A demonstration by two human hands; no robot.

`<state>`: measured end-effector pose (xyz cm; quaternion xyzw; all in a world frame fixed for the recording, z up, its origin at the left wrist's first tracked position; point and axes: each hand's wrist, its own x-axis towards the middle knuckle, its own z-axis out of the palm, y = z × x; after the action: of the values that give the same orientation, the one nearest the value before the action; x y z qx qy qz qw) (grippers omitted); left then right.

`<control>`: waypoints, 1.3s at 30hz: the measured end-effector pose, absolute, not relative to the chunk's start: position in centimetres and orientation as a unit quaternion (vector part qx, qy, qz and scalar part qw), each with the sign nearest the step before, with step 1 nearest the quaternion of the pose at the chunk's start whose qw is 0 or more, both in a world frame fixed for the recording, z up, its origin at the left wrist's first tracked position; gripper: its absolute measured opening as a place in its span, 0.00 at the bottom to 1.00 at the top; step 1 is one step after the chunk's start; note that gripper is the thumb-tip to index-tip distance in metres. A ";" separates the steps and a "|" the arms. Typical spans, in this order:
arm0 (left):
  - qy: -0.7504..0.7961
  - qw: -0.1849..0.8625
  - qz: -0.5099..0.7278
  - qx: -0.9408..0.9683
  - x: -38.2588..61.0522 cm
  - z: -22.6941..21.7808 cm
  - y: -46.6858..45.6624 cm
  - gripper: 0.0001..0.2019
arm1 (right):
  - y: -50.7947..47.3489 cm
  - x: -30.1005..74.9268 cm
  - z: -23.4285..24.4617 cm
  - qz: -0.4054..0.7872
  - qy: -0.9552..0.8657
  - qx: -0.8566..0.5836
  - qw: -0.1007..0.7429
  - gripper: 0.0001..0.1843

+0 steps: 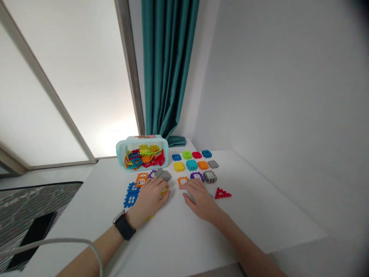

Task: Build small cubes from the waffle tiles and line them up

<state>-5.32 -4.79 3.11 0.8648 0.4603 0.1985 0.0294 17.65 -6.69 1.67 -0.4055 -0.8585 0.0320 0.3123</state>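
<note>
My left hand (151,195), with a black watch on its wrist, is curled over several plastic interlocking tiles. A yellow tile (164,191) shows between its thumb and fingers. Blue window tiles (131,196), an orange window tile (141,179) and grey tiles (163,174) lie around that hand. My right hand (200,198) is palm down, thumb and forefinger apart, its fingertips at the near edge of an orange window tile (182,181). Just beyond its fingers are a purple tile (197,176) and a grey stack (210,176). A red triangular tile (223,193) lies right of it.
A pale blue tub (119,154) of mixed tiles stands at the back left of the white table (173,238). Rows of coloured tiles, including a turquoise stack (191,165), sit right of it. A white cable (66,241) crosses the lower left; a wall (276,115) borders the right.
</note>
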 end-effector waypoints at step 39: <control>0.482 0.160 0.182 0.842 -21.1 1.0 -4.9 0.19 | -5.5 8.3 -0.5 0.180 -0.873 -0.343 0.295 0.18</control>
<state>-21.06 -4.91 0.96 0.8418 0.4824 0.1817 0.1604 8.34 -5.52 -0.50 -0.3435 -0.8733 0.1800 0.2949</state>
